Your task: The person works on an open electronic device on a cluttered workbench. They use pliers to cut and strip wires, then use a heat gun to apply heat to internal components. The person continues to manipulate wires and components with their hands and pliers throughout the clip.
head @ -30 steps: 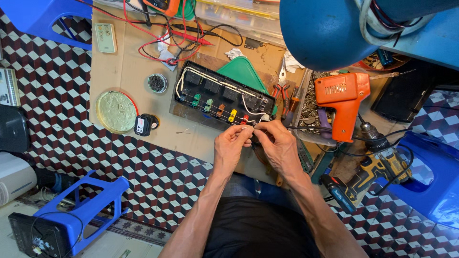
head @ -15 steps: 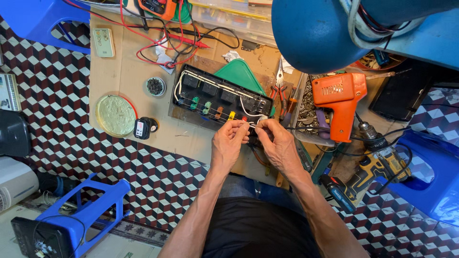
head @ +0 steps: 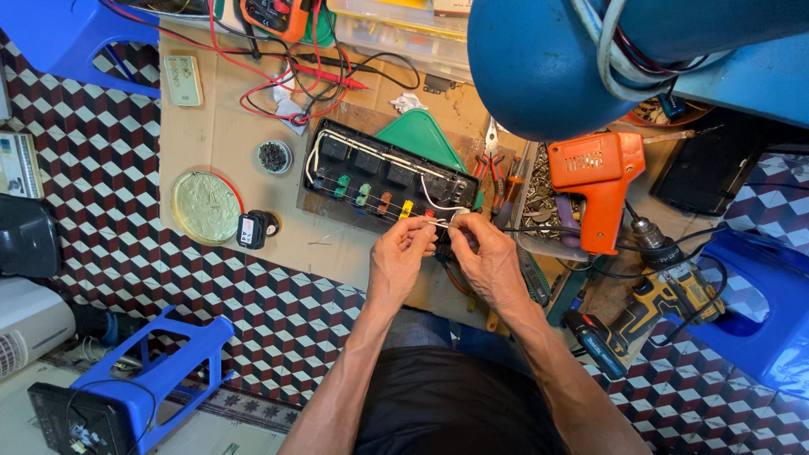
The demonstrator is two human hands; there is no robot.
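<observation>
On a cardboard sheet over checkered floor, the left hand and right hand pinched a thin white wire at the black rectangular switch panel, centre frame.

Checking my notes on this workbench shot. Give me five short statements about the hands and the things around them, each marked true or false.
1. Both hands, left hand and right hand, pinch a thin white wire at the black switch panel. True.
2. The orange drill lies left of the panel. False: it lies right of it.
3. A blue stool stands at the lower left. True.
4. The right hand holds the red-handled pliers. False: they lie untouched beside the panel.
5. A round green dish lies left of the panel. True.
</observation>
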